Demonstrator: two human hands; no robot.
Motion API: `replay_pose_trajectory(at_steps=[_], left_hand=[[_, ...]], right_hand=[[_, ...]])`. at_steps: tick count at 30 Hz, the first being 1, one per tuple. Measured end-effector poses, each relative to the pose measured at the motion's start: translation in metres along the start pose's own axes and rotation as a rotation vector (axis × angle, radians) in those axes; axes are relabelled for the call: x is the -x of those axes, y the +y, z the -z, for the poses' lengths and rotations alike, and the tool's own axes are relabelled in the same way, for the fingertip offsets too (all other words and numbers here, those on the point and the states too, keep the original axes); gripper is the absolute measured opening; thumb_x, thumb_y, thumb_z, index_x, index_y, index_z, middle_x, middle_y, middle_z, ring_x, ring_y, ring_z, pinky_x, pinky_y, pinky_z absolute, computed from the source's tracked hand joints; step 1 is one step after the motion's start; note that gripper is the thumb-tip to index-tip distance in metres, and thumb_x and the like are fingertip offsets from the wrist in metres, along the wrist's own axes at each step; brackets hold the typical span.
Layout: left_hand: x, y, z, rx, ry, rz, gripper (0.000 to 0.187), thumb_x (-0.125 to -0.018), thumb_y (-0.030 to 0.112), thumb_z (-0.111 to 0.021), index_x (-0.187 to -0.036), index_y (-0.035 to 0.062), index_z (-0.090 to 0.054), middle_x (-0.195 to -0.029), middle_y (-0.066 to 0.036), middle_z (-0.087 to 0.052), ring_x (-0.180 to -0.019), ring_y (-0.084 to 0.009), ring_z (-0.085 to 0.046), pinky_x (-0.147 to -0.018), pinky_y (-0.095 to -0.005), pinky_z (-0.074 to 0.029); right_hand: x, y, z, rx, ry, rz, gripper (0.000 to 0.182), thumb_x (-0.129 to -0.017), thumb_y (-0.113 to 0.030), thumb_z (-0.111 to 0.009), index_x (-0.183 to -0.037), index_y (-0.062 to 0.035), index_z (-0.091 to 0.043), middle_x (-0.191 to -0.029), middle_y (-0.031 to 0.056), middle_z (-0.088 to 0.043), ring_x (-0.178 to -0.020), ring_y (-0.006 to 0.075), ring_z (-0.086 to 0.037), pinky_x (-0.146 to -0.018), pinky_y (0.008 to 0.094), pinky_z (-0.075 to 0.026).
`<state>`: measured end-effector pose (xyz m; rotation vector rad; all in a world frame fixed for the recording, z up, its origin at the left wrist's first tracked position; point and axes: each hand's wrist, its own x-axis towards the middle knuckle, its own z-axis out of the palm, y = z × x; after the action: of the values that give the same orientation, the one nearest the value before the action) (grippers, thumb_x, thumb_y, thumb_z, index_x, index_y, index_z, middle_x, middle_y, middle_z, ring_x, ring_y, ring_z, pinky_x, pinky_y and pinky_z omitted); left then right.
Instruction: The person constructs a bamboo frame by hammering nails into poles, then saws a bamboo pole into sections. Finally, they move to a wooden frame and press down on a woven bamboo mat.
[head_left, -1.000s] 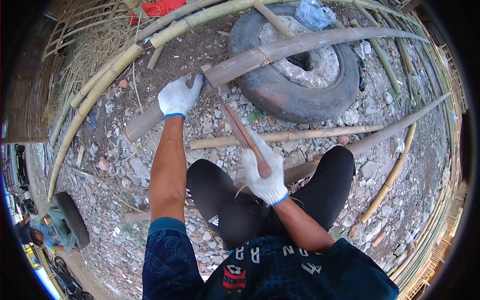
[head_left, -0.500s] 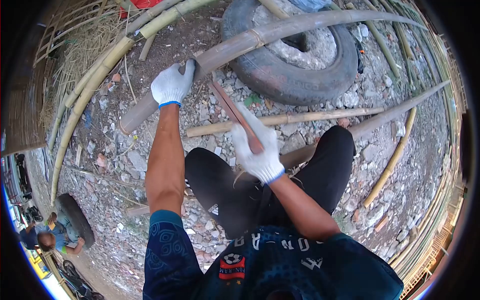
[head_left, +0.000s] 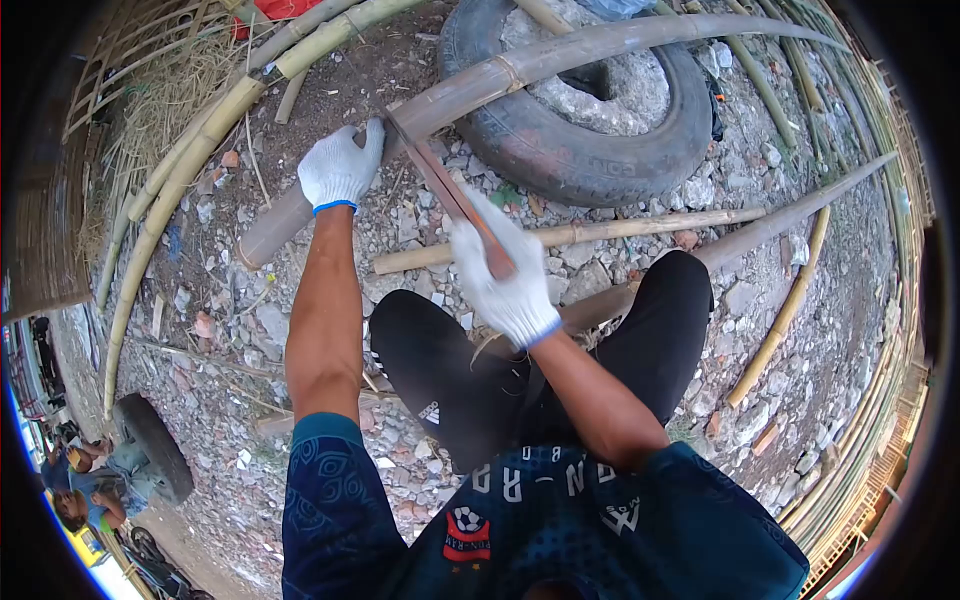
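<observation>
Blade (head_left: 440, 180) edge on bamboo pole (head_left: 560, 55), left hand (head_left: 340, 168) beside, right hand (head_left: 505, 275) gripping

We wear white knitted gloves on both hands, the left hand (head_left: 340, 165) and the right hand (head_left: 503, 275), each glove finished with a thin blue band at the wrist. Our forearms are bare. The shirt (head_left: 540, 530) is dark navy with a faint teal pattern on its short sleeves, pale block lettering across the chest and a small red badge (a football sits above it). Our trousers (head_left: 450, 375) are black, with a small white logo on the left thigh.
</observation>
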<state>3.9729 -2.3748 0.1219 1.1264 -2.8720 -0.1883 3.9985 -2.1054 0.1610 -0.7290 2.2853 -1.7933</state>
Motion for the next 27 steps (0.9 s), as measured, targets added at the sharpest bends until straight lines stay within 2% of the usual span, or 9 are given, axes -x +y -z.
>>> replay_pose_trajectory(at_steps=[4,6,7,11,13,17,21,25,27], left_hand=[[-0.001,-0.001,-0.006,0.004,0.047,0.029,0.065,-0.100,0.066,-0.045,-0.103,0.0126,-0.082,-0.097,-0.024,-0.078,-0.095,-0.0426,-0.076,-0.086,-0.0520,-0.059],[0.003,0.003,-0.002,0.013,0.064,0.034,0.066,-0.101,0.065,-0.044,-0.103,0.0108,-0.082,-0.097,-0.024,-0.078,-0.095,-0.0421,-0.076,-0.087,-0.0522,-0.059],[0.002,0.000,0.000,0.009,0.058,0.017,0.066,-0.101,0.065,-0.044,-0.103,0.0104,-0.081,-0.097,-0.024,-0.078,-0.095,-0.0422,-0.076,-0.087,-0.0524,-0.059],[-0.009,0.002,0.000,-0.003,0.062,-0.005,0.066,-0.101,0.063,-0.044,-0.103,0.0090,-0.080,-0.096,-0.024,-0.078,-0.094,-0.0430,-0.076,-0.086,-0.0530,-0.059],[-0.009,-0.001,-0.002,0.009,0.080,0.023,0.065,-0.102,0.062,-0.044,-0.102,0.0089,-0.080,-0.096,-0.025,-0.077,-0.093,-0.0436,-0.076,-0.085,-0.0531,-0.059],[0.003,-0.002,-0.004,0.007,0.056,0.008,0.064,-0.103,0.061,-0.043,-0.102,0.0092,-0.080,-0.095,-0.027,-0.077,-0.094,-0.0440,-0.076,-0.086,-0.0528,-0.059],[-0.009,0.006,0.002,0.012,0.040,0.000,0.064,-0.103,0.062,-0.043,-0.101,0.0098,-0.080,-0.094,-0.026,-0.077,-0.094,-0.0439,-0.076,-0.086,-0.0528,-0.059],[0.006,-0.001,-0.008,0.048,0.101,-0.005,0.063,-0.102,0.062,-0.043,-0.102,0.0108,-0.081,-0.095,-0.026,-0.077,-0.095,-0.0437,-0.076,-0.087,-0.0529,-0.059],[-0.001,-0.004,0.000,0.015,0.083,0.006,0.064,-0.102,0.062,-0.042,-0.103,0.0109,-0.081,-0.096,-0.025,-0.077,-0.095,-0.0433,-0.076,-0.087,-0.0527,-0.059]], right_hand=[[0.071,0.007,0.049,0.100,-0.087,-0.015,0.035,-0.101,-0.031,-0.066,-0.123,-0.0044,-0.070,-0.104,0.0192,-0.076,-0.087,0.0315,-0.075,-0.073,0.0464,-0.054],[-0.027,0.048,-0.017,0.166,-0.261,-0.034,0.042,-0.104,-0.043,-0.065,-0.114,-0.0031,-0.073,-0.101,0.0223,-0.074,-0.097,0.0398,-0.070,-0.083,0.0497,-0.051],[-0.062,0.001,-0.037,-0.116,0.070,-0.161,0.051,-0.097,-0.038,-0.075,-0.136,-0.0069,-0.068,-0.095,0.0294,-0.074,-0.080,0.0363,-0.078,-0.070,0.0484,-0.059],[0.047,-0.011,0.046,0.089,-0.155,-0.169,0.050,-0.100,-0.019,-0.066,-0.148,-0.0029,-0.060,-0.101,0.0199,-0.075,-0.071,0.0266,-0.070,-0.068,0.0425,-0.056],[0.057,-0.014,0.056,0.054,-0.136,-0.080,0.047,-0.101,-0.020,-0.065,-0.144,-0.0032,-0.061,-0.100,0.0181,-0.075,-0.072,0.0260,-0.070,-0.068,0.0420,-0.056],[-0.065,0.003,-0.041,-0.002,-0.027,-0.060,0.040,-0.102,-0.023,-0.063,-0.137,-0.0039,-0.064,-0.098,0.0145,-0.075,-0.073,0.0247,-0.070,-0.068,0.0410,-0.055],[0.057,-0.020,0.050,0.001,-0.067,-0.194,0.034,-0.103,-0.026,-0.061,-0.129,-0.0046,-0.067,-0.096,0.0108,-0.075,-0.075,0.0235,-0.070,-0.067,0.0400,-0.054],[-0.010,0.006,-0.002,-0.010,0.005,-0.007,0.041,-0.102,-0.026,-0.064,-0.132,0.0019,-0.067,-0.089,0.0258,-0.073,-0.082,0.0442,-0.074,-0.072,0.0452,-0.058],[-0.058,0.011,-0.036,0.063,0.032,0.079,0.038,-0.102,-0.024,-0.064,-0.129,0.0024,-0.067,-0.086,0.0264,-0.072,-0.080,0.0454,-0.072,-0.069,0.0446,-0.057]])
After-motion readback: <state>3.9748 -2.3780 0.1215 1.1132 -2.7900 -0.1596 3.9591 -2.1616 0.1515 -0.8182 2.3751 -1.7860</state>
